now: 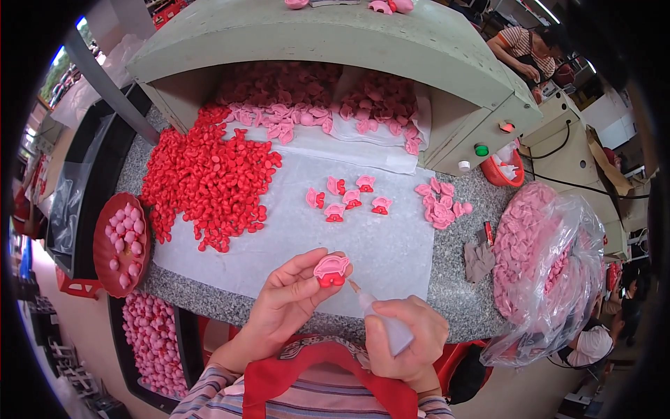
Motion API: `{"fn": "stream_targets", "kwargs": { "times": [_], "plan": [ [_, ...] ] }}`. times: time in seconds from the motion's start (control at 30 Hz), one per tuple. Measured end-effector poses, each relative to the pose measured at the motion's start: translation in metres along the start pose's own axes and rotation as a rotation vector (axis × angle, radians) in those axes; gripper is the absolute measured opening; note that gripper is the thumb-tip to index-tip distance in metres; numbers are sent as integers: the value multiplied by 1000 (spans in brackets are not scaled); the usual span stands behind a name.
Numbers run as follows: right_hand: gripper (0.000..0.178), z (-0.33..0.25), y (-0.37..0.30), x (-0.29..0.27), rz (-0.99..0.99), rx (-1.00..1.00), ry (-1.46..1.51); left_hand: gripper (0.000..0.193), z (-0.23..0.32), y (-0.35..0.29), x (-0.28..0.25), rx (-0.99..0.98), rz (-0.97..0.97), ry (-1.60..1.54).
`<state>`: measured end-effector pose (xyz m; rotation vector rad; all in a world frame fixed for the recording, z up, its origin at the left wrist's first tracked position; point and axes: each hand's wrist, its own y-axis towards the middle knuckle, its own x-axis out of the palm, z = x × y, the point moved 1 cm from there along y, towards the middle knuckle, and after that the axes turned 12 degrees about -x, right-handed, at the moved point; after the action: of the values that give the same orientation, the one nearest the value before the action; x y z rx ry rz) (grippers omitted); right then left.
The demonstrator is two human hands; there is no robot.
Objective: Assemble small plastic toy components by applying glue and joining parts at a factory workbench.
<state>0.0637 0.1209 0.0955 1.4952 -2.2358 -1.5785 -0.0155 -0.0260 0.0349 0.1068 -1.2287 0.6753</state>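
Between the thumb and fingers of my left hand [292, 292] is a small pink and red figure piece [331, 270], pink above and red below. My right hand [412, 335] is wrapped round a translucent squeeze bottle [391, 327] with a thin nozzle. The nozzle tip points at the lower right of the piece; whether it touches cannot be made out. Beyond my hands, several joined pink and red pieces [352, 199] lie on the white sheet [293, 230]. A small group of plain pink parts [441, 204] lies to their right.
A heap of red parts [209, 174] spreads at the left. More pink parts [279, 115] fill a grey box-like machine [335, 42]. A red bowl [99, 241] of pink balls stands far left, a clear plastic bag [558, 258] of pink parts at right. Another person [527, 52] sits at upper right.
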Motion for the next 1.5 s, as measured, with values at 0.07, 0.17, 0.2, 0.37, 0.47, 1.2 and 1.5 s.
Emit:
{"fn": "stream_targets", "kwargs": {
  "times": [0.07,0.17,0.2,0.37,0.47,1.2,1.5],
  "plan": [
    [26,0,0,-2,24,0,8,38,0,-1,2,-8,15,1],
    [26,-3,-2,-5,33,-19,0,38,0,-1,2,-8,22,-4],
    [24,-5,-3,-5,20,11,10,38,0,-2,2,-7,23,-5],
    [20,-5,-4,-4,32,42,19,38,1,-1,4,-26,66,-18],
    [27,-4,-6,-7,46,-14,48,39,2,-1,7,-48,82,0],
    [32,-8,-6,-4,-17,-22,60,41,0,-3,8,-13,58,12],
    [31,-6,-8,-1,-8,-35,76,40,-1,-5,5,-10,69,16]
  ]
}}
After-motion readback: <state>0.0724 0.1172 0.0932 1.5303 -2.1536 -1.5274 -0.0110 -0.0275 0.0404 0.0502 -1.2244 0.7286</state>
